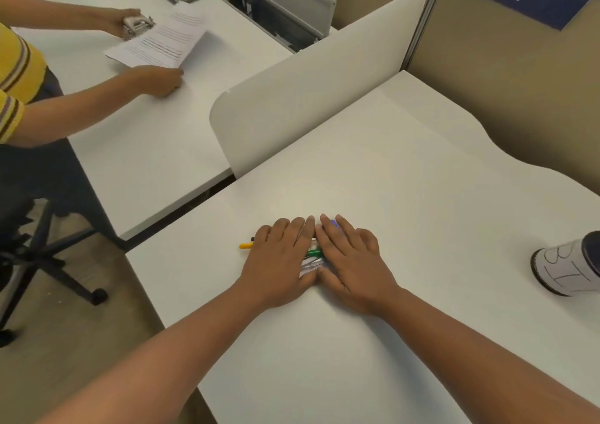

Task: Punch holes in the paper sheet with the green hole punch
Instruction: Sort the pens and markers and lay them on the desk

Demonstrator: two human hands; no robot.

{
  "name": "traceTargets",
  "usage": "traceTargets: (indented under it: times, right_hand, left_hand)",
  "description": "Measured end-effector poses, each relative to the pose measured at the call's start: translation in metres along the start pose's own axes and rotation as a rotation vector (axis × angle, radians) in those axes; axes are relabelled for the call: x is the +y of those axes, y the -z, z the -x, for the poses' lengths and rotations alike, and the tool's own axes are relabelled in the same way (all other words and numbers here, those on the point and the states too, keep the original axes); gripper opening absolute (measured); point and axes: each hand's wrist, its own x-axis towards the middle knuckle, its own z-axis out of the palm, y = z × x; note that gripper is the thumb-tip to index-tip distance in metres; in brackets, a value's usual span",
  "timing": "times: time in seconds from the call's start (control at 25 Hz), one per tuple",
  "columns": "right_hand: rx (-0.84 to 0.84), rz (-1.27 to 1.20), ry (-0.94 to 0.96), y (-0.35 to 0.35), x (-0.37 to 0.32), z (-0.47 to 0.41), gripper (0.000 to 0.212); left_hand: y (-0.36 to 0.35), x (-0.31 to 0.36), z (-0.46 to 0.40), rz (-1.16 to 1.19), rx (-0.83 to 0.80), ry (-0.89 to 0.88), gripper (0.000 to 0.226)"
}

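Both my hands lie flat, palm down and side by side, on the white desk (pixel 389 170). My left hand (pixel 279 261) and my right hand (pixel 352 261) cover a small bunch of pens (pixel 312 258). A green pen body shows in the gap between the hands, a yellow tip (pixel 245 246) sticks out at the left, and a purple tip (pixel 333 223) shows by my right fingers. Neither hand grips anything. No green hole punch and no paper sheet is visible on my desk.
A paper cup (pixel 565 267) lies on its side at the desk's right edge. A low divider panel (pixel 308 82) separates my desk from the left one, where another person holds printed sheets (pixel 162 40) and a pale hole punch (pixel 136 26). An office chair base (pixel 48 251) stands lower left.
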Motion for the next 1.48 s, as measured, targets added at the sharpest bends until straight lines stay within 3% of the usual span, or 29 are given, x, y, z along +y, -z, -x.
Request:
traceTargets:
  times: [0.2, 0.4, 0.64, 0.84, 1.04, 1.24, 1.48]
  right_hand:
    - [0.031, 0.000, -0.013, 0.000, -0.003, 0.003, 0.059]
    - [0.134, -0.277, -0.124, 0.017, 0.002, -0.014, 0.043]
    - [-0.067, -0.211, -0.137, 0.048, 0.013, -0.055, 0.023]
    - [-0.142, -0.369, -0.280, 0.052, 0.013, -0.061, 0.015]
    - [-0.016, -0.457, -0.314, 0.051, 0.012, -0.049, 0.011]
    - [-0.020, -0.544, -0.238, 0.050, 0.007, -0.030, 0.014]
    - [-0.087, -0.348, -0.122, 0.036, 0.000, -0.006, 0.022]
  left_hand:
    - [-0.005, 0.004, 0.018, 0.027, -0.054, 0.072, 0.086]
    - [-0.008, 0.000, 0.015, 0.045, -0.054, 0.032, 0.086]
    - [-0.007, -0.004, 0.007, 0.056, -0.066, 0.030, 0.088]
    - [-0.010, -0.007, 0.004, 0.037, -0.058, 0.013, 0.088]
    - [-0.009, -0.005, 0.007, -0.017, 0.099, 0.003, 0.095]
    - [-0.006, -0.006, 0.014, -0.061, 0.269, 0.002, 0.104]
    - [-0.018, 0.001, 0.042, -0.044, 0.355, -0.049, 0.081]
